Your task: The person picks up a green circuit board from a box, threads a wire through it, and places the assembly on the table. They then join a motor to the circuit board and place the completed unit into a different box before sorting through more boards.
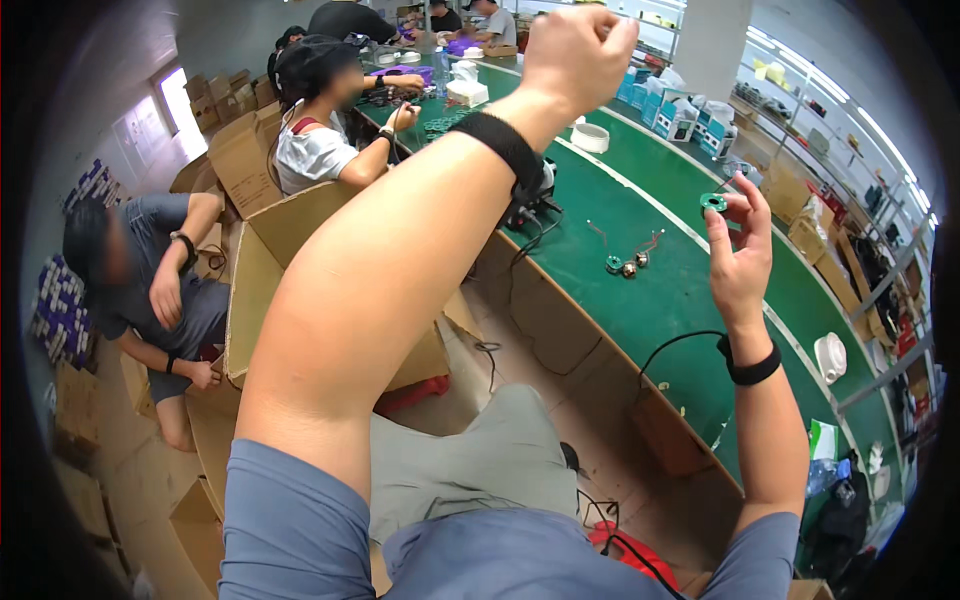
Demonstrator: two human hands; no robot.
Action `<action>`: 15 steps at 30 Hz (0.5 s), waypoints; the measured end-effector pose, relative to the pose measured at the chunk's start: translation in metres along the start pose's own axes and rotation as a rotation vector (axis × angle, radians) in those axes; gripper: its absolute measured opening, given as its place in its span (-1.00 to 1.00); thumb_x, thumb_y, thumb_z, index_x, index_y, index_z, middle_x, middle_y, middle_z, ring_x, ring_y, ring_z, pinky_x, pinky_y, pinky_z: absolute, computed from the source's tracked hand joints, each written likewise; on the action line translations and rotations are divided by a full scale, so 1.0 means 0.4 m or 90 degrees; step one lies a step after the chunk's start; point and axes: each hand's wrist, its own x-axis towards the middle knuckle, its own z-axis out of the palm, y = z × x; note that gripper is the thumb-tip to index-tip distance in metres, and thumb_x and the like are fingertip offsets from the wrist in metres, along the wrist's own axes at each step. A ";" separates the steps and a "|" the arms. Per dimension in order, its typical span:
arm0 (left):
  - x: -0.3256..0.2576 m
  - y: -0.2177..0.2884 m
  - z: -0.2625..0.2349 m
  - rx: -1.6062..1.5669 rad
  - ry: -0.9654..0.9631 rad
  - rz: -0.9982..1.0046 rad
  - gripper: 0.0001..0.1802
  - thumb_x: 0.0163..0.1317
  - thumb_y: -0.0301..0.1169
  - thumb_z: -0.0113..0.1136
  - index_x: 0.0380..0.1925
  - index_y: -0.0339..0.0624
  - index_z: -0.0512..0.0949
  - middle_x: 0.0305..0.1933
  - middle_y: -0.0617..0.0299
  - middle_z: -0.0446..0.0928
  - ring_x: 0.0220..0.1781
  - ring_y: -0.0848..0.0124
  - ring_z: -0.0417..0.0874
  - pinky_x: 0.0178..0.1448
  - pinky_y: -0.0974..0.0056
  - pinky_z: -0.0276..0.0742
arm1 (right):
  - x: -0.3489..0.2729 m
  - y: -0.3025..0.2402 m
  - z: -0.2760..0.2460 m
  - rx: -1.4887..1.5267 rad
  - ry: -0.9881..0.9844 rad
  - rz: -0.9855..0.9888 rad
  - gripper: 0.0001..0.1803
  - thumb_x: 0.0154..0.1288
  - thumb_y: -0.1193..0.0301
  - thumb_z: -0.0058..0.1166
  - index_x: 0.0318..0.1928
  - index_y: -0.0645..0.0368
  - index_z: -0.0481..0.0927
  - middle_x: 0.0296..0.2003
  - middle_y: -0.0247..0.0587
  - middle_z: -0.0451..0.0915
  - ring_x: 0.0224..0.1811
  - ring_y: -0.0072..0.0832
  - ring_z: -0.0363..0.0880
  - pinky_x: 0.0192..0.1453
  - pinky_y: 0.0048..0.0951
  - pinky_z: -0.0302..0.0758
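Note:
My right hand (742,240) is lifted over the green bench and pinches a small green ring-shaped part (713,203) between thumb and fingers. A thin dark wire or lead seems to rise from that part. High in the middle, my left hand (578,58) is raised with its fingers curled closed; whatever they may hold is hidden. Between the hands, on the bench top, lie another green ring part (613,264) and two small round metal pieces (629,270) with thin wires.
The long green workbench (640,310) curves away to the right. A white ring (590,137) and a white round part (829,357) rest on it, with blue-and-white boxes (675,118) farther back. Co-workers sit at left; an open cardboard box (265,270) stands beside my left arm.

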 end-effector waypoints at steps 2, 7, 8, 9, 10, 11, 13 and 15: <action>-0.047 -0.022 -0.005 0.022 -0.020 -0.004 -0.62 0.35 -0.13 0.18 -0.40 -0.24 0.72 -0.50 0.11 0.68 -0.49 0.37 0.71 -0.28 0.25 0.59 | -0.003 0.003 0.007 -0.005 0.000 -0.002 -0.45 0.39 0.47 0.21 0.35 0.12 0.40 -0.11 -0.34 0.61 -0.11 -0.59 0.60 -0.12 -0.54 0.56; -0.163 -0.158 0.005 0.130 -0.107 -0.180 -0.59 0.30 -0.07 0.16 -0.39 -0.18 0.75 -0.38 -0.04 0.69 -0.29 0.01 0.74 -0.10 0.09 0.65 | -0.038 -0.014 0.045 0.058 -0.039 0.028 -0.44 0.37 0.48 0.22 0.35 0.11 0.40 -0.10 -0.33 0.60 -0.12 -0.59 0.59 -0.12 -0.54 0.57; -0.166 -0.168 0.024 0.128 -0.109 -0.181 -0.59 0.30 -0.07 0.16 -0.39 -0.18 0.75 -0.38 -0.04 0.69 -0.29 0.01 0.74 -0.10 0.09 0.65 | -0.043 -0.011 0.042 0.048 -0.043 0.025 -0.43 0.37 0.48 0.22 0.35 0.11 0.39 -0.09 -0.34 0.59 -0.12 -0.60 0.58 -0.11 -0.54 0.57; -0.164 -0.166 0.039 0.126 -0.111 -0.211 -0.59 0.30 -0.07 0.16 -0.39 -0.19 0.74 -0.39 -0.04 0.69 -0.28 0.00 0.74 -0.10 0.09 0.65 | -0.043 -0.008 0.042 0.043 -0.049 0.028 -0.42 0.37 0.49 0.22 0.36 0.12 0.38 -0.08 -0.33 0.58 -0.10 -0.59 0.58 -0.10 -0.56 0.57; -0.160 -0.163 0.053 0.125 -0.111 -0.241 -0.59 0.30 -0.07 0.16 -0.39 -0.20 0.74 -0.39 -0.05 0.69 -0.27 0.00 0.73 -0.09 0.08 0.64 | -0.039 -0.008 0.043 0.045 -0.049 0.028 -0.42 0.37 0.49 0.22 0.36 0.12 0.38 -0.08 -0.33 0.58 -0.10 -0.59 0.58 -0.10 -0.56 0.57; -0.145 -0.156 0.072 0.084 -0.090 -0.217 -0.57 0.30 -0.06 0.14 -0.43 -0.22 0.72 -0.42 -0.08 0.66 -0.30 -0.04 0.72 -0.13 0.06 0.63 | -0.032 -0.010 0.046 0.054 -0.039 0.020 -0.42 0.38 0.48 0.21 0.36 0.12 0.37 -0.08 -0.33 0.58 -0.10 -0.59 0.58 -0.09 -0.56 0.57; -0.095 -0.097 0.107 -0.004 -0.029 -0.140 -0.54 0.29 -0.08 0.11 -0.55 -0.27 0.66 -0.51 -0.15 0.58 -0.39 -0.10 0.66 -0.23 0.02 0.58 | -0.008 -0.003 0.045 0.067 -0.010 -0.004 -0.42 0.39 0.48 0.21 0.37 0.13 0.36 -0.06 -0.33 0.57 -0.09 -0.59 0.57 -0.07 -0.55 0.57; -0.033 -0.005 0.096 -0.075 -0.033 -0.129 -0.55 0.40 -0.13 0.10 -0.37 -0.33 0.71 -0.45 0.12 0.72 -0.47 0.40 0.72 -0.27 0.28 0.64 | 0.029 0.011 0.036 0.086 0.033 -0.029 -0.42 0.41 0.49 0.20 0.38 0.14 0.35 -0.04 -0.31 0.54 -0.05 -0.58 0.55 -0.03 -0.53 0.57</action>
